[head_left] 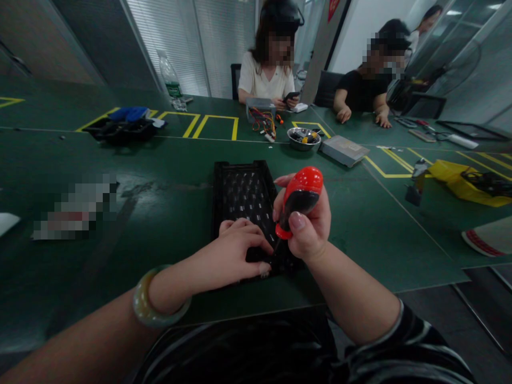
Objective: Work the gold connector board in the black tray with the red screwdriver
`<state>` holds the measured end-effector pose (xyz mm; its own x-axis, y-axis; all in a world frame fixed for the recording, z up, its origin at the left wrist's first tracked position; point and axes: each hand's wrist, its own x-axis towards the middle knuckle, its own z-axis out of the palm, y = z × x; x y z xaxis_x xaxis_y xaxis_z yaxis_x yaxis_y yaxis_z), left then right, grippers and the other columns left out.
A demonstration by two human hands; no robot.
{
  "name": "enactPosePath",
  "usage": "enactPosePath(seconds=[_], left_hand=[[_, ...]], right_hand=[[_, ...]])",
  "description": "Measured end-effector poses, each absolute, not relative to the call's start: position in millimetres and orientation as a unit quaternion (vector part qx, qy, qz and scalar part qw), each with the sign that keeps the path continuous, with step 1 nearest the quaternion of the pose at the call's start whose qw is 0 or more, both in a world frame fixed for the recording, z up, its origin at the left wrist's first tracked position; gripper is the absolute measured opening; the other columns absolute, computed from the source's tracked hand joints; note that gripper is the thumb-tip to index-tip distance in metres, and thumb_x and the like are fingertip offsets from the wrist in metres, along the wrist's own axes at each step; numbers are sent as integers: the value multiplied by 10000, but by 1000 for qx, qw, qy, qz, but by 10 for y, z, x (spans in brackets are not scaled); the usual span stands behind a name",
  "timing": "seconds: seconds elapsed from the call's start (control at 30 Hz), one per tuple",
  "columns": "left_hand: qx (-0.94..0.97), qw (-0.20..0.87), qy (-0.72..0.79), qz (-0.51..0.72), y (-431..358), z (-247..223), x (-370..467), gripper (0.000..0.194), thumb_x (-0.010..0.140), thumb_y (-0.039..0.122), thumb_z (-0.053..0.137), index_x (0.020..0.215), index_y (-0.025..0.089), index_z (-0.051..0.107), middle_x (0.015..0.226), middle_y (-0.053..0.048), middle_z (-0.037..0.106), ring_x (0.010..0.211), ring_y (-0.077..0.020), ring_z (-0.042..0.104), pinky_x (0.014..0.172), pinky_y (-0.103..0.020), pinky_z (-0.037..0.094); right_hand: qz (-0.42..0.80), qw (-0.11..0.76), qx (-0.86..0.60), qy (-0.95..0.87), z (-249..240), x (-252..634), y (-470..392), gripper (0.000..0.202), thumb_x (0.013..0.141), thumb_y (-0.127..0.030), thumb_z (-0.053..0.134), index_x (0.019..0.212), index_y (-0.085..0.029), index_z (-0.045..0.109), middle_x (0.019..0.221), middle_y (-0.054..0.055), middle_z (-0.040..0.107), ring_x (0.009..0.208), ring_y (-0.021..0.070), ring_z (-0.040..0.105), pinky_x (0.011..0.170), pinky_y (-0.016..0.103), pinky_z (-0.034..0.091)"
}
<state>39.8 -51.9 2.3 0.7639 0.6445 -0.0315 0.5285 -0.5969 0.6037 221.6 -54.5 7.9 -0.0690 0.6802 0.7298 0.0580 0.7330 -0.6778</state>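
Observation:
A screwdriver (304, 189) with a fat red and black handle is gripped in my right hand (316, 221). Its shaft slants down to the near right part of a black rectangular case (244, 184), which lies on the green table and has rows of small bright marks inside. My left hand (240, 248) lies over the near end of the case. Thumb and forefinger come together close to the screwdriver's tip; what they pinch, if anything, is hidden. A jade-like bangle (144, 301) circles the left wrist.
Beyond the case stand a metal bowl of small parts (304, 140), a grey box (344, 150) and a bundle of coloured wires (264, 120). A black tray with blue cloth (124, 125) lies left, a yellow bag (460, 181) right. Two people (270, 74) sit across the table (168, 176).

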Motion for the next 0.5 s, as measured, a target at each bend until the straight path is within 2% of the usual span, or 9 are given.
enactPosePath(seconds=[0.2, 0.37, 0.5], left_hand=[[893, 292, 330, 93, -520, 6, 395, 137, 840, 455, 758, 913, 341, 777, 1112, 57, 723, 1174, -250, 512, 971, -433, 243], [899, 282, 321, 99, -525, -6, 390, 124, 856, 454, 748, 918, 352, 782, 1083, 73, 729, 1153, -233, 524, 957, -428, 237], [902, 275, 313, 110, -512, -42, 388, 126, 857, 467, 751, 925, 367, 784, 1128, 72, 728, 1160, -237, 524, 956, -431, 241]], right_hand=[[237, 700, -201, -643, 117, 2153, -559, 352, 882, -457, 601, 1185, -279, 575, 1034, 32, 595, 584, 88, 527, 514, 287, 509], [242, 717, -179, -628, 112, 2130, -547, 342, 873, -417, 612, 1183, -276, 602, 1138, 37, 594, 574, 64, 526, 463, 249, 477], [237, 699, -175, -652, 73, 2154, -530, 347, 872, -405, 609, 1195, -281, 588, 1037, 28, 610, 594, 86, 557, 499, 265, 500]])
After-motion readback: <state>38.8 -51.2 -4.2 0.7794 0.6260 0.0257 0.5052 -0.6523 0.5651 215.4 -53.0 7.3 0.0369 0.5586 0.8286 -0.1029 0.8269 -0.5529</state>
